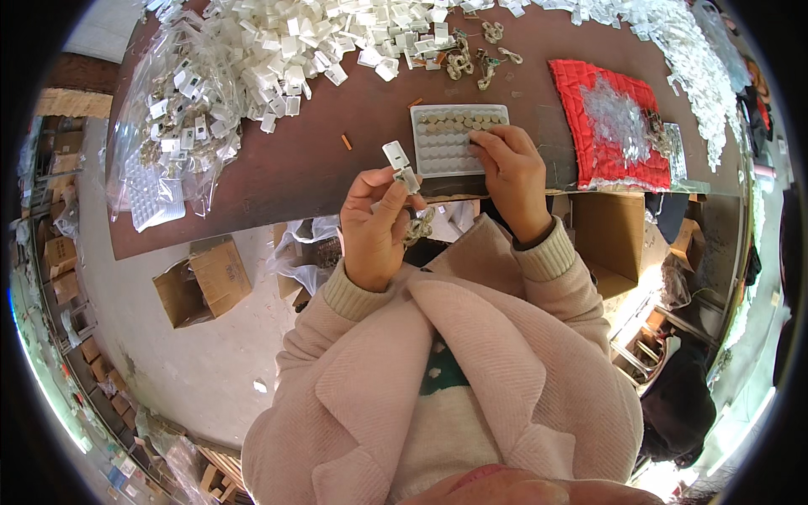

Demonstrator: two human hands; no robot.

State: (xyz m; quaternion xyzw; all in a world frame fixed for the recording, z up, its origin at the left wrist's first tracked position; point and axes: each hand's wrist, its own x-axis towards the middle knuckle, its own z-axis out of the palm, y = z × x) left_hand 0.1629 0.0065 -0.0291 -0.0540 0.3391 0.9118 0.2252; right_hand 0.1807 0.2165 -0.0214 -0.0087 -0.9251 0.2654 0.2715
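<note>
My left hand (374,227) holds a small white plastic case (399,162) upright just in front of the table edge, with a bronze metal piece (418,227) hanging below the fingers. My right hand (509,172) rests with its fingertips on a white tray (446,147) of small round pads, which lies on the brown table (320,160). The tray's upper rows hold tan discs, the lower rows look pale.
A big heap of white plastic cases (295,50) and clear bags (177,126) covers the table's far left. Bronze metal pieces (471,59) lie behind the tray. A red quilted cloth (606,126) sits right. Cardboard boxes (202,282) stand on the floor.
</note>
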